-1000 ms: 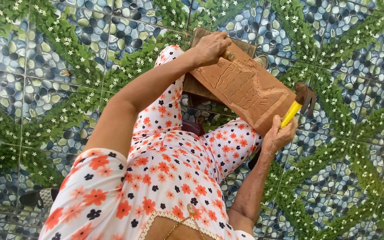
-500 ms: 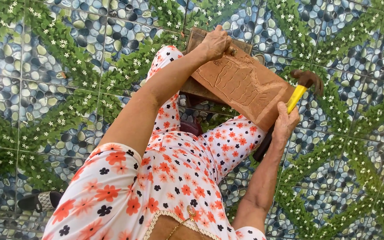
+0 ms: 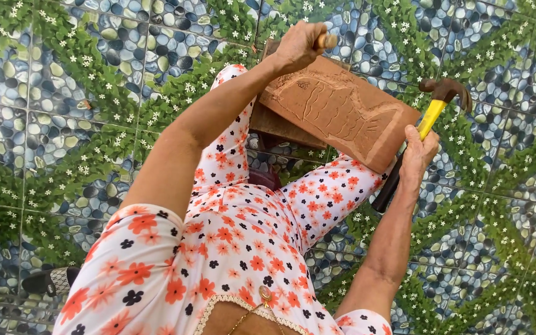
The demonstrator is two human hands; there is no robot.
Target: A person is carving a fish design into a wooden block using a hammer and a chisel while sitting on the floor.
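Two hands (hammer, chisel) around carving

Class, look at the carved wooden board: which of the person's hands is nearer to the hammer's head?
Right. The right hand grips the hammer by its yellow handle, just below the head. The left hand holds a wooden-handled tool at the board's far end, well away.

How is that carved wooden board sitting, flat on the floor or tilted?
Tilted. The wooden board rests on the person's knees above the tiled floor, its carved fish face up, with the left hand at its upper edge.
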